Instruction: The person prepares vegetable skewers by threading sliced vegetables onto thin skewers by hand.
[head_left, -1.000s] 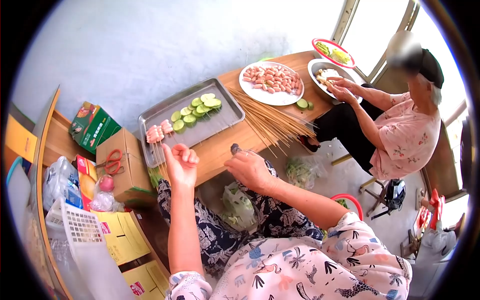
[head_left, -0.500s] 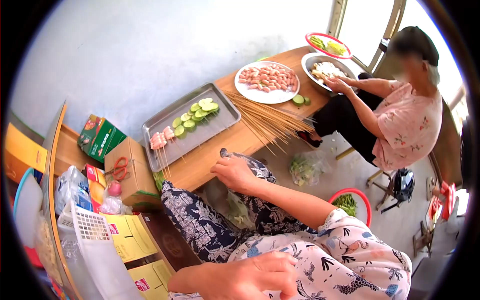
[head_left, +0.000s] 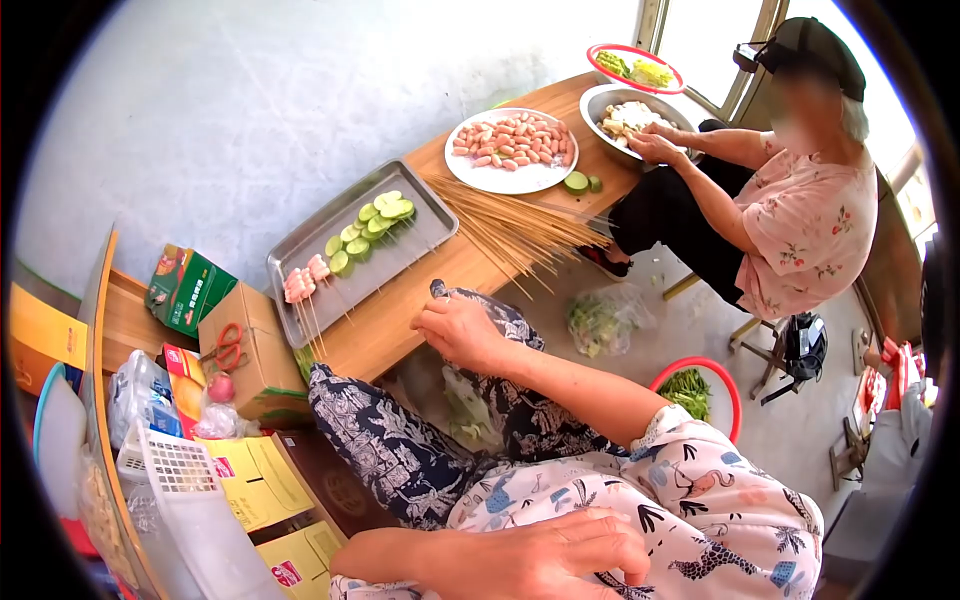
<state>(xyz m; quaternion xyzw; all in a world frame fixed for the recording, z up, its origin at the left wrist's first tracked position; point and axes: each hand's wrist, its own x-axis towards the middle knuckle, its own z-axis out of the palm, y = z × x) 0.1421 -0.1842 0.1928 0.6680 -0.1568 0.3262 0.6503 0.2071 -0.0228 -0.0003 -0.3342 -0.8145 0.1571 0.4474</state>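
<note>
Metal tray (head_left: 308,250) at ten o'clock from right hand (head_left: 462,333), sticks (head_left: 510,222) at one; right grip unclear. Left hand (head_left: 545,550) at five, fingers loosely apart.

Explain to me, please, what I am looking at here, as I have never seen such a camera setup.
There is no machine: a camera worn on a person's head looks forward and down at their own bare hands. The right hand is by the knee of the dark patterned trousers; the left hand is over the printed shirt. I see nothing held, though both palms are hidden. On the wooden table, a metal tray bears green slices and skewered pink pieces, beside thin sticks and a plate. Another person works at a bowl.
</note>
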